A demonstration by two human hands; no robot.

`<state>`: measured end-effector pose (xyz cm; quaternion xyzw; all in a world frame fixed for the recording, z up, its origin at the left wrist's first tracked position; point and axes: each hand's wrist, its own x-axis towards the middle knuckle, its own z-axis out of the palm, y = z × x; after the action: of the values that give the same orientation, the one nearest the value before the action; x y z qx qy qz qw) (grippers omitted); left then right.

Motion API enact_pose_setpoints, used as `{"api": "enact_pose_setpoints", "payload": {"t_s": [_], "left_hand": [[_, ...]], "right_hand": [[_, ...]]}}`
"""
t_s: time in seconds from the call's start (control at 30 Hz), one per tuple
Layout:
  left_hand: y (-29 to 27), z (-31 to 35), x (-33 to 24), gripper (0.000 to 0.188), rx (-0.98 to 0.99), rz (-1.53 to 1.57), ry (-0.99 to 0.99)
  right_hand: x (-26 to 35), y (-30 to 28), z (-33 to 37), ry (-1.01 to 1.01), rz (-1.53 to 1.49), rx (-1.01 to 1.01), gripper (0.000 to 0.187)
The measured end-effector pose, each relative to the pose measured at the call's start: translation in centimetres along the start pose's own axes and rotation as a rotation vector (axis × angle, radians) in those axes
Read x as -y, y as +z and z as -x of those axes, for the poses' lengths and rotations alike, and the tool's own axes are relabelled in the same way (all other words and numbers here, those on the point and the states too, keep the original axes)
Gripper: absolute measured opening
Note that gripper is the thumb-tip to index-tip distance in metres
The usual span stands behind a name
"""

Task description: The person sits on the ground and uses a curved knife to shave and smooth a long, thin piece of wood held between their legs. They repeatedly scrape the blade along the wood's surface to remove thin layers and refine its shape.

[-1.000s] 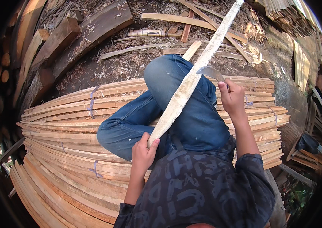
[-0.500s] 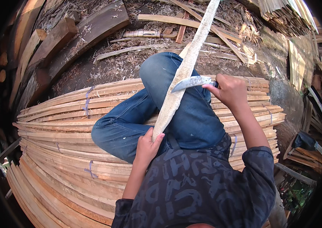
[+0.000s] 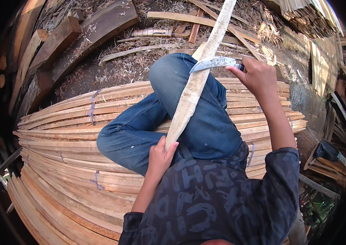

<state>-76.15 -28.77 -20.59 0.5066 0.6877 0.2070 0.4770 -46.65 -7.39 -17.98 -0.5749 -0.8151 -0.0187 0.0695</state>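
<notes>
A long, pale, rough-surfaced wooden strip (image 3: 193,87) slants across my jeans, its far end running out of the top of the view. My left hand (image 3: 160,157) is closed around its near end, close to my lap. In my right hand (image 3: 256,77) is a knife (image 3: 212,63) with a curved, spotted metal blade and a dark handle. The blade lies across the strip just beyond my raised knee, its tip toward the left. My fingers wrap the handle and hide most of it.
Bundles of sawn wooden strips (image 3: 71,143) tied with purplish bands lie under me. Thick dark beams (image 3: 95,34) rest at the upper left. A sheathed blade (image 3: 152,32) lies among shavings ahead. Stacked slats (image 3: 310,16) stand at the far right, and another dark-handled blade (image 3: 328,152) at the right.
My right hand and the knife have moved away from me, up and to the right along the strip. My left hand and the strip stay almost where they were.
</notes>
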Motion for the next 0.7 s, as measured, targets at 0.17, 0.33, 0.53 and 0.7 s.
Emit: {"api": "enact_pose_setpoints", "payload": {"t_s": [0.17, 0.33, 0.53, 0.7], "left_hand": [[0.4, -0.2, 0.3, 0.038, -0.046, -0.068, 0.005], [0.5, -0.1, 0.4, 0.039, -0.056, -0.113, 0.014], [0.3, 0.1, 0.7, 0.04, -0.065, -0.144, -0.003], [0.6, -0.2, 0.4, 0.039, -0.068, -0.153, -0.008]], "right_hand": [[0.3, -0.4, -0.2, 0.065, -0.044, -0.037, 0.059], [3.1, 0.7, 2.9, -0.237, -0.077, 0.03, 0.063], [-9.2, -3.2, -4.2, 0.539, 0.126, -0.113, 0.076], [-1.1, -0.7, 1.6, 0.04, -0.093, -0.049, 0.065]]}}
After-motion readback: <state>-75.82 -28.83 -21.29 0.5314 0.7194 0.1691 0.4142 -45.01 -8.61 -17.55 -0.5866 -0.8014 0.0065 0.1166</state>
